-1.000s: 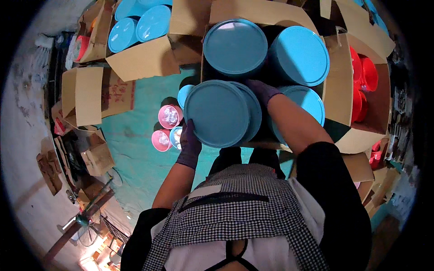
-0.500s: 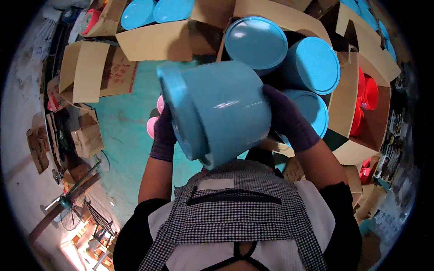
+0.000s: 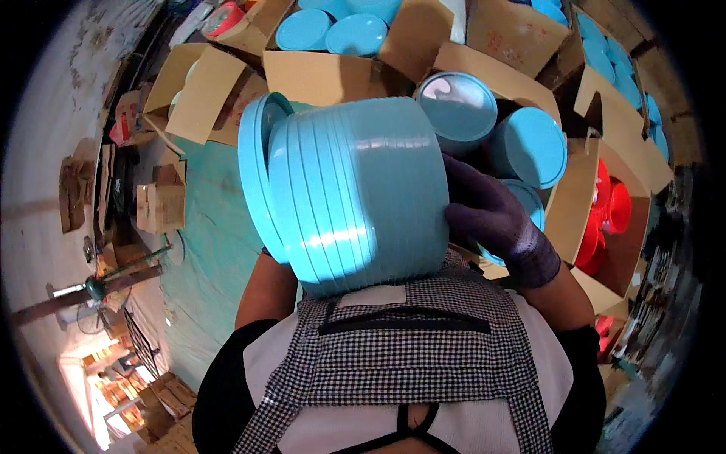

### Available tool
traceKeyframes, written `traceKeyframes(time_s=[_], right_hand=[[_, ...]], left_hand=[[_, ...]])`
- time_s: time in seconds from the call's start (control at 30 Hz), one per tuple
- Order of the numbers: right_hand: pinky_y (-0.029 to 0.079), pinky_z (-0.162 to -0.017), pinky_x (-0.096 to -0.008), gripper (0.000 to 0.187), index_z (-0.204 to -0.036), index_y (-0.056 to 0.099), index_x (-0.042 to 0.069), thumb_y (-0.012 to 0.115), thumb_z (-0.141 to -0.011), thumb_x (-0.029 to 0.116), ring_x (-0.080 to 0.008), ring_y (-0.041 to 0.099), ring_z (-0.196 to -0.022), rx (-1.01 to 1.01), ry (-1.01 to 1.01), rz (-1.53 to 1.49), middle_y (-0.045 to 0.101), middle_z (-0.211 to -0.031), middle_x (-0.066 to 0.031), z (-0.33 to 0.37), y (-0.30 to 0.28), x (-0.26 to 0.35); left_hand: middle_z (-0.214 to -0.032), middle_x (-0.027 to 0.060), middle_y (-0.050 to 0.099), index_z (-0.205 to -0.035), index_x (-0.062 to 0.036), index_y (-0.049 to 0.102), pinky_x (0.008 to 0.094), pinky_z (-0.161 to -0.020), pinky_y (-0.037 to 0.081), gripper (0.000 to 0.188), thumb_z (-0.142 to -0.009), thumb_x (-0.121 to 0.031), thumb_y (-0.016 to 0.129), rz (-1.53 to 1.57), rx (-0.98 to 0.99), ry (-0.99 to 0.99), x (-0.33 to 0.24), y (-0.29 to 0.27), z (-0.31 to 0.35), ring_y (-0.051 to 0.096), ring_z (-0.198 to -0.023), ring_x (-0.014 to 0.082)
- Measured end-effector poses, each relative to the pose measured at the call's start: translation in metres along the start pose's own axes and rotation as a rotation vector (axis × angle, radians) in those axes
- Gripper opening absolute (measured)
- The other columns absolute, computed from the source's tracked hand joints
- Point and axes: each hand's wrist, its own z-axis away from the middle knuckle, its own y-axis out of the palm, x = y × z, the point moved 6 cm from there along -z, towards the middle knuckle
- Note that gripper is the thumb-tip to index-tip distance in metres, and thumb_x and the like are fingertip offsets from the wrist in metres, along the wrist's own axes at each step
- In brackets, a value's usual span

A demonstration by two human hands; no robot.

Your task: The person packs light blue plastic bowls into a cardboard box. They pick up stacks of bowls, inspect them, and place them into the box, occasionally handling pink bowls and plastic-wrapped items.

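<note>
A sideways stack of round, light-blue plastic lids (image 3: 355, 197) spans the space between my hands, close against my checked apron. Their rims show as parallel ridges, and the leftmost lid (image 3: 261, 178) leans slightly apart from the others. My right hand (image 3: 503, 219), in a dark purple glove, presses the stack's right end with its fingers. Almost all of my left hand (image 3: 267, 251) is hidden behind the left end; only a bit of its dark glove cuff shows above the forearm.
Ahead right, an open carton (image 3: 491, 64) holds blue lidded tubs (image 3: 533, 147). Another carton (image 3: 635, 250) beside it contains red tubs (image 3: 618, 208). More cartons with blue tubs (image 3: 355, 34) stand farther back. Green sheeting (image 3: 208, 212) covers the floor at left, near a small carton (image 3: 161, 206).
The stack has turned and come closer to my body, and its separate rims are now distinct. My left hand has gone behind it. The pink round things on the floor are now hidden.
</note>
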Motion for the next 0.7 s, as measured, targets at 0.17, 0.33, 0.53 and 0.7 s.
traceKeyframes(time_s=[0.17, 0.33, 0.53, 0.7], right_hand=[[0.037, -0.108, -0.0404, 0.075, -0.147, 0.032, 0.001, 0.066, -0.084, 0.025, -0.0265, 0.047, -0.128, 0.046, 0.014, 0.146, 0.048, -0.138, -0.0191, 0.007, 0.012, 0.023], [0.039, -0.107, -0.0408, 0.076, -0.146, 0.032, -0.001, 0.066, -0.084, 0.026, -0.0278, 0.051, -0.124, 0.097, -0.066, 0.279, 0.052, -0.133, -0.0206, 0.008, 0.02, 0.035], [0.037, -0.108, -0.0399, 0.076, -0.147, 0.028, -0.003, 0.065, -0.086, 0.024, -0.0283, 0.05, -0.125, 0.116, -0.119, 0.257, 0.052, -0.134, -0.0214, 0.015, 0.036, 0.048], [0.037, -0.108, -0.039, 0.077, -0.147, 0.028, -0.002, 0.066, -0.085, 0.023, -0.0263, 0.05, -0.125, 0.144, -0.068, 0.264, 0.052, -0.134, -0.0201, 0.015, 0.044, 0.055]], left_hand=[[-0.137, 0.0159, 0.05, -0.144, -0.0053, 0.037, 0.0446, -0.098, 0.049, 0.059, -0.098, -0.04, 0.05, 0.018, -0.046, 0.068, -0.003, 0.01, 0.028, 0.054, -0.121, 0.0289], [-0.137, 0.016, 0.05, -0.144, -0.0052, 0.037, 0.0444, -0.098, 0.049, 0.059, -0.098, -0.04, 0.05, 0.026, -0.079, 0.134, -0.003, 0.015, 0.05, 0.054, -0.121, 0.0287], [-0.137, 0.0162, 0.05, -0.144, -0.0052, 0.036, 0.0441, -0.098, 0.049, 0.059, -0.098, -0.04, 0.05, 0.024, -0.075, 0.202, -0.007, 0.025, 0.057, 0.054, -0.121, 0.0286], [-0.137, 0.0164, 0.05, -0.144, -0.0052, 0.036, 0.0439, -0.098, 0.049, 0.059, -0.098, -0.04, 0.05, 0.025, -0.067, 0.251, -0.015, 0.027, 0.063, 0.054, -0.121, 0.0285]])
